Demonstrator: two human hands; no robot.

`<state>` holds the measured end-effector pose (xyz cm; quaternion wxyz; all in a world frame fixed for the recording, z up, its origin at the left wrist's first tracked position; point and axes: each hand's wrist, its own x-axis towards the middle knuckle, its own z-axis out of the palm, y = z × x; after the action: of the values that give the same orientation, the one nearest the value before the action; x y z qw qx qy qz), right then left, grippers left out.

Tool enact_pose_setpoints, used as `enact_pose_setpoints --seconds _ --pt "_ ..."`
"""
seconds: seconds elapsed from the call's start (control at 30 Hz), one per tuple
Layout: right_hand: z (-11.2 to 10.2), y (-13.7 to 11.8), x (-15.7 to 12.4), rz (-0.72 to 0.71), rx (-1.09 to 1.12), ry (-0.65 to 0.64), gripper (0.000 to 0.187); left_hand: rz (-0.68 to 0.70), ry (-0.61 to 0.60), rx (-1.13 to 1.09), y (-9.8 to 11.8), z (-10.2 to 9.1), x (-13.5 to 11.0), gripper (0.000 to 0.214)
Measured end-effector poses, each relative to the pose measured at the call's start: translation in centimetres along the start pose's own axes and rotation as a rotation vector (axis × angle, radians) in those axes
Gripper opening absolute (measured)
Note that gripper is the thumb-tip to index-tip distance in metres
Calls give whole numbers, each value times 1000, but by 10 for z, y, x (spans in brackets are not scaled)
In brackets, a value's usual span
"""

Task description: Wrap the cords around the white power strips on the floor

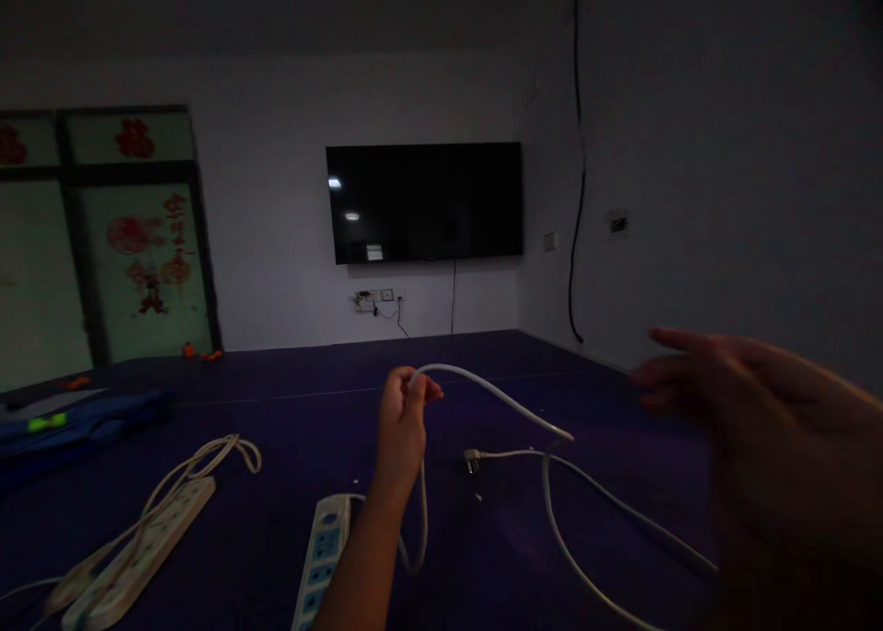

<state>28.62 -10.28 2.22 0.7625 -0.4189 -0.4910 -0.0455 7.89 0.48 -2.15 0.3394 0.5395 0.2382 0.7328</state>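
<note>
My left hand (pixel 402 419) is stretched forward and pinches a white power cable (pixel 497 394), lifting a loop of it above the dark purple floor (pixel 276 410). The cable runs down to a white power strip (pixel 321 557) lying by my left forearm, and its plug (pixel 473 459) rests on the floor to the right of the hand. My right hand (pixel 751 410) hangs close to the camera at the right, blurred, with its fingers stretched out and nothing in them. More of the same cable curves across the floor below it.
A second white power strip (pixel 142 553) with its coiled cord lies at the lower left. A blue object (pixel 75 424) sits at the far left. A black television (pixel 423 201) hangs on the back wall above a wall socket (pixel 376 298). Glass doors (pixel 103 245) stand at the left.
</note>
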Motion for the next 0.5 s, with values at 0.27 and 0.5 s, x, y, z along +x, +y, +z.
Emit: enact_pose_setpoints --seconds 0.27,0.5 --pt "77 8 -21 65 -25 -1195 84 18 273 -159 28 -58 26 32" --pt "140 21 -47 301 -150 -1571 75 70 426 -227 52 -85 37 16"
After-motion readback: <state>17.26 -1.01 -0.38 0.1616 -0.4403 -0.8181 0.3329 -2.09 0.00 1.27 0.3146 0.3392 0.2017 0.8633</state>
